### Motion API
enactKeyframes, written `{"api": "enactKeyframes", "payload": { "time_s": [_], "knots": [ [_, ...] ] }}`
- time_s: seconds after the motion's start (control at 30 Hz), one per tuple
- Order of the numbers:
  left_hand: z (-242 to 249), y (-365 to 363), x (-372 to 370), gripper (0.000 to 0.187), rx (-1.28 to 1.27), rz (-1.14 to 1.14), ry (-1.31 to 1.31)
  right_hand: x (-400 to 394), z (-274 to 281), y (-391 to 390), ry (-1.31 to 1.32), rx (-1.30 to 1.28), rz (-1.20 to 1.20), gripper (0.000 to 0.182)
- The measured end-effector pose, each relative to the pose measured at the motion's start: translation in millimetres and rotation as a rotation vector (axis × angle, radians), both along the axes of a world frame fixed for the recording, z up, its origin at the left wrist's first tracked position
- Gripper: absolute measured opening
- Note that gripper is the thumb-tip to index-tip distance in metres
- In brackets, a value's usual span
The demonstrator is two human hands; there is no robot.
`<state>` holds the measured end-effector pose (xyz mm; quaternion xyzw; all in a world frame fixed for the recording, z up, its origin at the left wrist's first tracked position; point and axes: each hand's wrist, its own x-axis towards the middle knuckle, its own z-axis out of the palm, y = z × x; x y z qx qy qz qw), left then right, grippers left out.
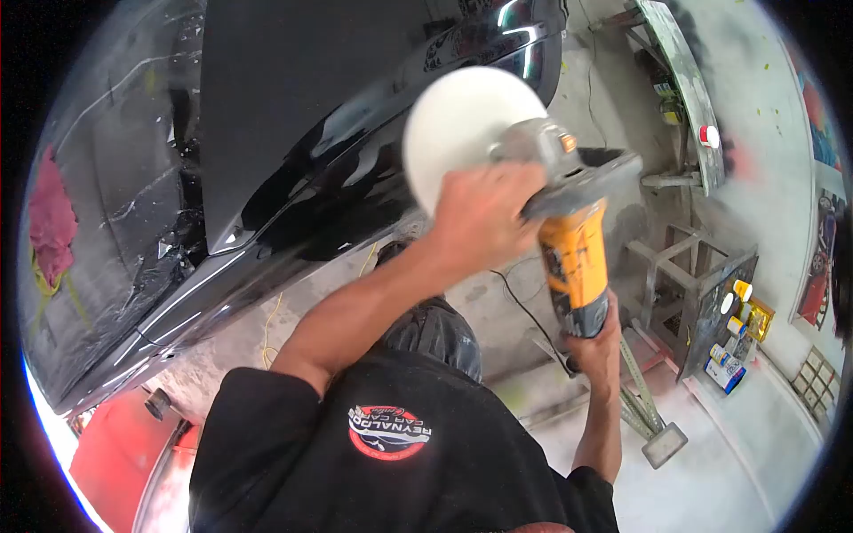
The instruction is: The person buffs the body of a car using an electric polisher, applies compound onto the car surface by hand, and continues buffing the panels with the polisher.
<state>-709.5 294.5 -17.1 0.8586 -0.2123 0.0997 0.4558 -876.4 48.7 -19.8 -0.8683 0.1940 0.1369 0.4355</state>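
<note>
Black fabric T-shirt (346, 480) nearest; beyond, right of centre, my yellow-and-black plastic polisher (582, 249) looks heavy, its white round pad (462, 111) probably soft; hold both ends: left grip (484, 213) clasping front, right grip (601, 345) clasping rear.

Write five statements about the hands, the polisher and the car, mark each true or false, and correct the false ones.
1. The left hand grips the polisher near its pad. True.
2. The right hand hangs free. False: it holds the polisher's rear end.
3. The pad is red. False: it is white.
4. The car is black. True.
5. The person's shirt is plain white. False: it is black, with a logo.
</note>
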Motion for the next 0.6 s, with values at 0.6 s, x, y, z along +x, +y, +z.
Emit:
{"api": "enactKeyframes", "payload": {
  "time_s": [0.6],
  "knots": [
    [17, 105, -120, 0.018, 0.251, 0.032, -0.102, -84, -69, 76, 0.184, 0.337, 0.099, 0.097]
  ]
}}
